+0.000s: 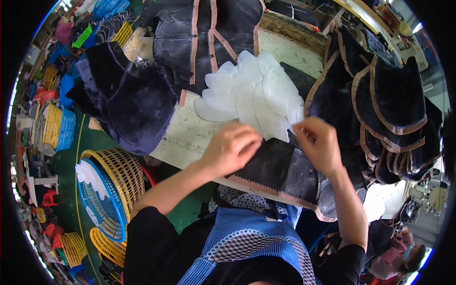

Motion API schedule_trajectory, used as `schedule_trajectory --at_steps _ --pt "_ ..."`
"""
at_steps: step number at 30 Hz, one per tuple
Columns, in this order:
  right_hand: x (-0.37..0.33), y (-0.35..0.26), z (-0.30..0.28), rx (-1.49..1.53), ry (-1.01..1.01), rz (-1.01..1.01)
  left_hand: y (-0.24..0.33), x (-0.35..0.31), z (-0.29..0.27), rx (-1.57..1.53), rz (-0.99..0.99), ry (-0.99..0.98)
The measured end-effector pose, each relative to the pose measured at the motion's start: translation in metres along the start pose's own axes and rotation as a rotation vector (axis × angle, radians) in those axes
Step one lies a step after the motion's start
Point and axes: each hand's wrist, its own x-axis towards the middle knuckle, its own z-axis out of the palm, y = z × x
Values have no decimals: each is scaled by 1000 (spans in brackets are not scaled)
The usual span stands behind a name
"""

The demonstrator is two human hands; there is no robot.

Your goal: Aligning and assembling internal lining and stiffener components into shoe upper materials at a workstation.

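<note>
Here's the dark panel (268, 164), right in front of me, on the near side of the white pile (270, 95), and that pile is my marker for everything else. Both hands are at the panel's far edge. My left hand (236, 147) has its fingers curled in narrow, by the upper left corner; my right hand (317, 142) is bent narrow too, thumb and finger close together, by the edge just below the pile. Both are a bit blurred, so whether either one has a pinch of material, I can't tell.

How far along? The pinkish strip (266, 186) runs along the panel's near edge with zigzag stitching, so I'd call that edging done. The white pieces lie loose and overlapping, none fixed to this panel as far as I can see, so my judgement is that plenty is left.

Moving out: beyond the pile and to its left, more dark panels (175, 42) with stitched strips lie flat. Left of the pile sits a fuzzy dark piece (128, 102). Right of it, a stack of edged dark pieces (399, 99), their strips on, by the look of it. Well off to the pile's lower left, a blue basket (102, 213) holds more white pieces (92, 178).
</note>
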Motion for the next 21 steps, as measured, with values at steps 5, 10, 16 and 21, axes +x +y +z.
schedule_trajectory --at_steps 5,10,16,21 --pt "89 24 1 -336 -38 -101 -31 39 14 181 135 67" --pt "160 67 17 -261 15 -68 -38 45 33 198 120 6" --pt "183 67 33 -341 -215 -78 -34 36 35 221 119 85" --pt "202 80 41 -468 -272 -102 -34 36 42 193 106 95"
